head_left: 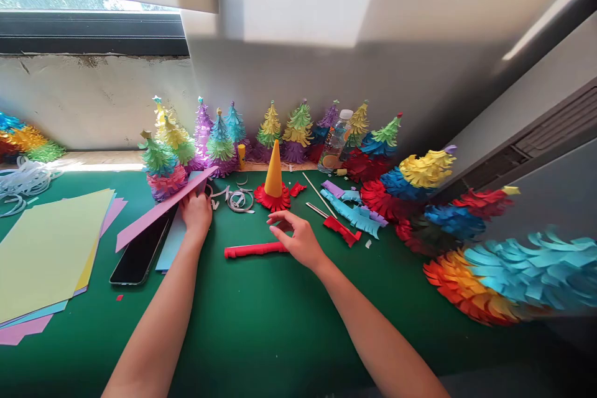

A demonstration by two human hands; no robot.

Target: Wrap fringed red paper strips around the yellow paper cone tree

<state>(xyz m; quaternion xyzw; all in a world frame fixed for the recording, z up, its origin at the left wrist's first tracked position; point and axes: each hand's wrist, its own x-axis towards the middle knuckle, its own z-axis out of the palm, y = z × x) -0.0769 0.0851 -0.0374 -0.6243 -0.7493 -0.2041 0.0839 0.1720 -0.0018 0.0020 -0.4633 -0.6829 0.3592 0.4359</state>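
My left hand [196, 214] is closed on the near end of a long pink paper strip [161, 210] that slants up to the right across the green mat. My right hand [298, 237] hovers with fingers apart just over the right end of a red folded paper strip [254, 250] lying flat on the mat. Beyond my hands stands an orange paper cone [274, 171] with a red fringe ring [273, 199] round its base.
A black phone [140, 252] lies left of my left forearm, beside a stack of coloured sheets [46, 249]. Several fringed paper trees [219, 137] line the wall, more lie on the right [466, 224]. A plastic bottle [334, 143], blue fringed strips [357, 214] and grey curls [237, 199] lie near.
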